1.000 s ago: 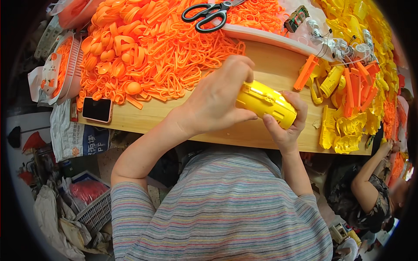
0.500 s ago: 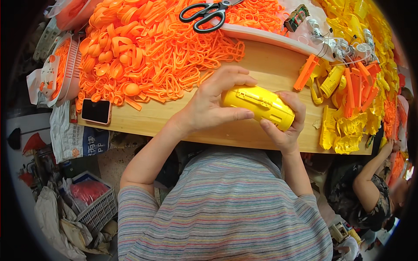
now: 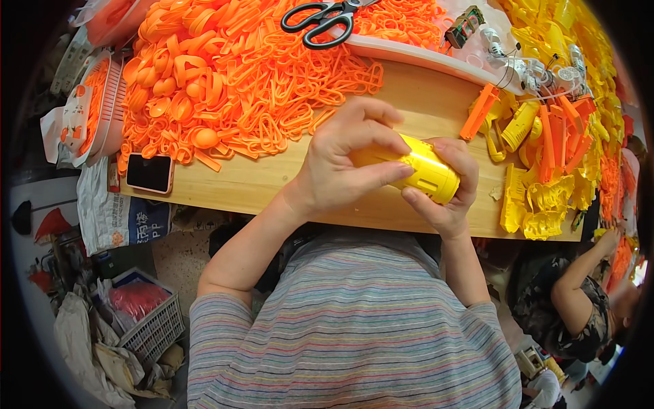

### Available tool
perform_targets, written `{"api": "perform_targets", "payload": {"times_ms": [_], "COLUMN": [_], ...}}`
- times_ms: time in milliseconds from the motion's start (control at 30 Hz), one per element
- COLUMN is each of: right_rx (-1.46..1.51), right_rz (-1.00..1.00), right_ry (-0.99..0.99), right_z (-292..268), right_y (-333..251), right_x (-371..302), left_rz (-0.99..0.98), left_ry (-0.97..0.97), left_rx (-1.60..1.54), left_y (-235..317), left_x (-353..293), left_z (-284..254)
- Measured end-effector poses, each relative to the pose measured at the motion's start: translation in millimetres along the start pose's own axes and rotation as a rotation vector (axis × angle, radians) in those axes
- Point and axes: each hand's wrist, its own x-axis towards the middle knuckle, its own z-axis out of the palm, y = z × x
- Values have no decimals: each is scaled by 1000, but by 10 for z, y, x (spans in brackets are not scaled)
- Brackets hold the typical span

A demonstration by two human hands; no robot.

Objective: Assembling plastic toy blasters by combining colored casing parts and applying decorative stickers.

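A yellow plastic cylinder-shaped housing [image 3: 432, 174] with slots in its side is held between my hands, above the table's near part. My right hand [image 3: 456, 184] grips its right end, thumb below and fingers round the far side. My left hand [image 3: 344, 153] is closed about the left part, thumb and fingertips meeting near the middle of the housing. That hand hides most of the left end, so whether a small piece is pinched there cannot be made out.
Orange plastic loops and spoon-like pieces [image 3: 225, 82] heap at the left and back. Black-handled scissors [image 3: 320, 24] lie on top. A phone [image 3: 150, 173] rests at the left edge. Yellow parts [image 3: 545, 208] and orange strips [image 3: 480, 112] lie right. Another person's arm [image 3: 579, 276] shows at right.
My left hand has shifted from round the left end to over the housing's middle, its thumb and fingers drawn together. The right hand stays nearly still on the right end.
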Motion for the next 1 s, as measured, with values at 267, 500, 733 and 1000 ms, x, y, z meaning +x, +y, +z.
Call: {"api": "perform_targets", "payload": {"times_ms": [267,500,733,1000], "right_rx": [-80,-156,-110,438], "right_rz": [-46,-1,-35,641], "right_ry": [15,81,87,555], "right_z": [42,180,157,128], "right_y": [-25,-99,-73,-181], "right_x": [-10,-27,-12,121], "left_rz": [-265,-318,-300,-426], "left_ry": [268,363,420,117], "left_rx": [-343,-360,-437,-523], "left_y": [-178,-230,-304,-174], "left_x": [-45,79,-8,106], "left_z": [137,148,221,162]}}
